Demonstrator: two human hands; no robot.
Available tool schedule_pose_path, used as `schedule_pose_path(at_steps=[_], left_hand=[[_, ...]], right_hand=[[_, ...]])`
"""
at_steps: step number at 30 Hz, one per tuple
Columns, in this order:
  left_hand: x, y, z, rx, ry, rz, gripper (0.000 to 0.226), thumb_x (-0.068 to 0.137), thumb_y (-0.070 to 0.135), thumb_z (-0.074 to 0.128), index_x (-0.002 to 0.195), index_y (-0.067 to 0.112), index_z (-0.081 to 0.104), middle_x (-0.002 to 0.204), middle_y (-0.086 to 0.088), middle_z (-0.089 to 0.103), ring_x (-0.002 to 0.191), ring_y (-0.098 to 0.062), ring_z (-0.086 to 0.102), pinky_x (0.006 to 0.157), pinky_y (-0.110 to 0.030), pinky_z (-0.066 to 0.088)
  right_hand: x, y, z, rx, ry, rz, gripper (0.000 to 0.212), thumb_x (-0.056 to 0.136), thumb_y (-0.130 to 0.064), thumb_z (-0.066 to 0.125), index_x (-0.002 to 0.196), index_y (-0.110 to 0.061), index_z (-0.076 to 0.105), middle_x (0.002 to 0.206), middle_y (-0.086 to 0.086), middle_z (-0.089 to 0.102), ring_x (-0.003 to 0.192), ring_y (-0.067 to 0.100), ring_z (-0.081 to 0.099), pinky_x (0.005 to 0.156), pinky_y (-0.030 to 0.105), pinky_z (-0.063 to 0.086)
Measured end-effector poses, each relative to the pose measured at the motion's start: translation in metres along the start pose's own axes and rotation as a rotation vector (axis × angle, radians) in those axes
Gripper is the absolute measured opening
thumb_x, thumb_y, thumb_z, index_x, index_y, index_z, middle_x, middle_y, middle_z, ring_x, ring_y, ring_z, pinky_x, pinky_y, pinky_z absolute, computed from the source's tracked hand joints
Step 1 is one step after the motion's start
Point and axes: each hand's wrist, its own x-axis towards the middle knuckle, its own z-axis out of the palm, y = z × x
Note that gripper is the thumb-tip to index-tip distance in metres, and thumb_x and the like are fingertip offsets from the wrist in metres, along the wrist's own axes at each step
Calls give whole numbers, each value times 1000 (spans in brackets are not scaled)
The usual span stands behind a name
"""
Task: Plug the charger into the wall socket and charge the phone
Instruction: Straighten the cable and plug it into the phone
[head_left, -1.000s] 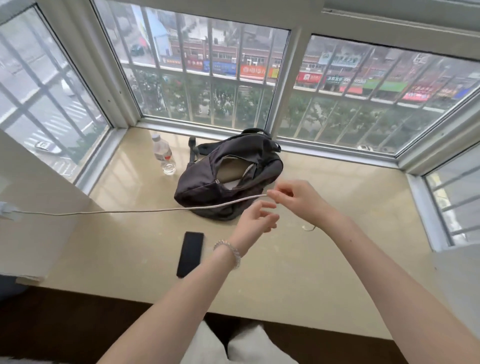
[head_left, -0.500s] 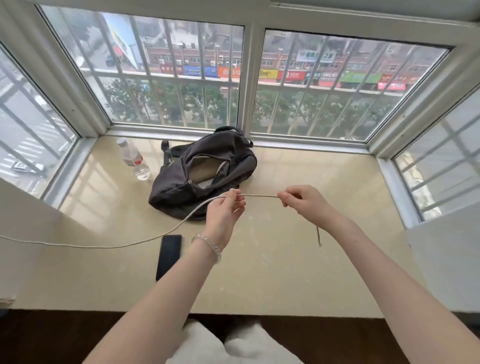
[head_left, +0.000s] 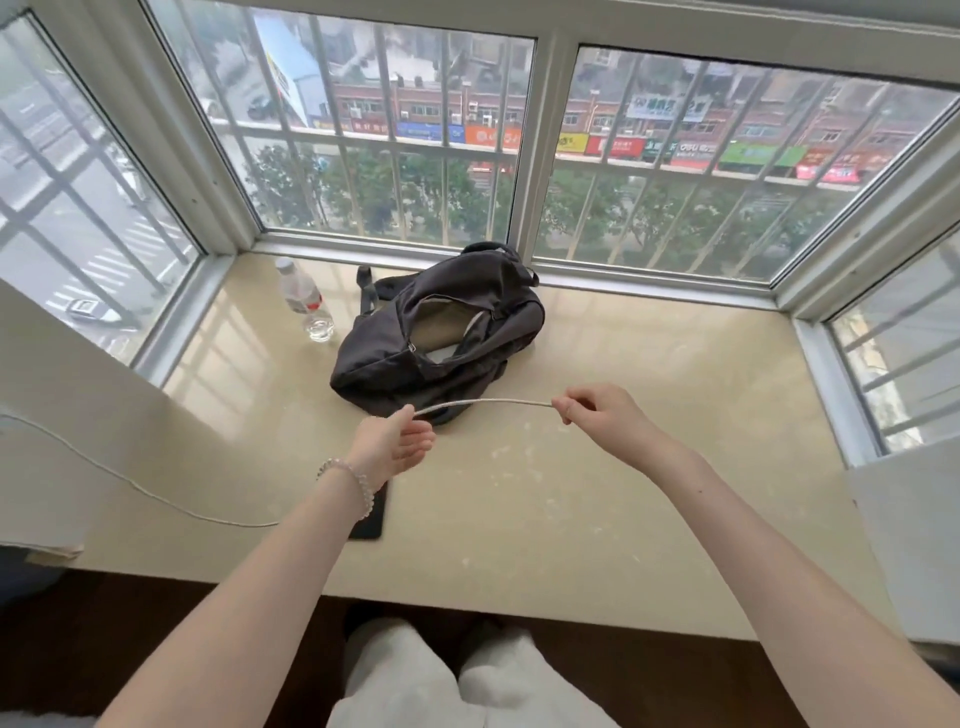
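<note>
A white charging cable is stretched between my two hands above the beige sill. My right hand pinches its end, with the plug hidden in the fingers. My left hand holds the cable loosely further along. From there the cable sags onto the sill and runs off to the white wall at the left; the charger and socket are out of frame. The black phone lies flat on the sill, mostly hidden under my left wrist.
A dark backpack lies unzipped at the back of the window sill, just beyond my hands. A clear water bottle stands to its left. Barred windows enclose the sill on three sides. White wall panels flank it.
My hands have drawn further apart along the cable, the right hand now gripping its very end. The slack cable has dropped onto the sill. The view has shifted right, so the wall plug is out of frame.
</note>
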Motion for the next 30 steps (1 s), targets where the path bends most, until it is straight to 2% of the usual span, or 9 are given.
schedule_pose_path(at_steps=[2,4,7,10,14,22,24,27,30], left_hand=[[-8,2,4,283,33,229,30,94,25,50,76,7,66,70,-8,64,56,-14,58,46,-16,45],[-20,6,10,569,57,656,11,88,19,58,85,13,66,78,1,64,68,-9,58,58,-13,46],[-31,8,24,894,-195,971,24,85,18,64,109,17,62,102,6,65,94,-3,59,83,-14,44],[-31,8,23,868,-258,899,16,88,18,62,102,14,67,94,3,72,88,-4,65,81,-22,49],[-27,9,-4,884,-144,907,13,89,16,61,88,12,73,70,5,67,63,0,60,64,-14,42],[-24,15,-76,917,-33,782,15,91,8,57,88,2,70,80,-6,70,76,-17,62,64,-6,40],[-23,16,-89,1014,-44,744,15,91,8,55,90,3,69,82,-5,68,79,-19,60,62,-10,37],[-26,18,-92,1077,-152,750,20,89,1,51,101,5,66,96,-6,71,92,-19,64,78,-23,46],[-29,21,-89,1014,-190,667,14,92,13,47,95,5,58,85,-5,63,85,-25,60,76,-37,47]], right_hand=[[3,-13,15,-39,-34,-41,35,96,-27,52,63,-15,56,50,-8,35,42,4,34,44,18,28],[6,-26,30,-74,-82,-72,34,96,-27,50,66,-13,55,52,-8,39,46,4,37,47,18,30],[11,-48,48,-86,-133,-107,31,96,-25,45,67,-22,56,61,-9,50,58,9,45,57,30,36],[15,-62,58,-108,-177,-154,27,96,-20,44,77,-18,63,74,-1,63,70,15,53,65,34,41],[20,-66,66,-146,-185,-173,28,94,-23,47,69,-20,59,60,-7,53,59,11,47,56,29,37],[40,-80,86,-285,-209,-237,25,92,-27,49,69,-19,57,57,-9,52,56,3,48,54,27,37],[44,-91,96,-285,-203,-270,23,90,-25,53,68,-20,57,55,-10,51,55,2,48,53,27,35],[49,-113,119,-266,-264,-318,21,89,-21,55,69,-27,57,59,-12,54,58,3,50,55,25,36],[57,-133,141,-341,-314,-367,22,91,-23,52,72,-17,60,66,-8,58,64,12,53,55,26,36]])
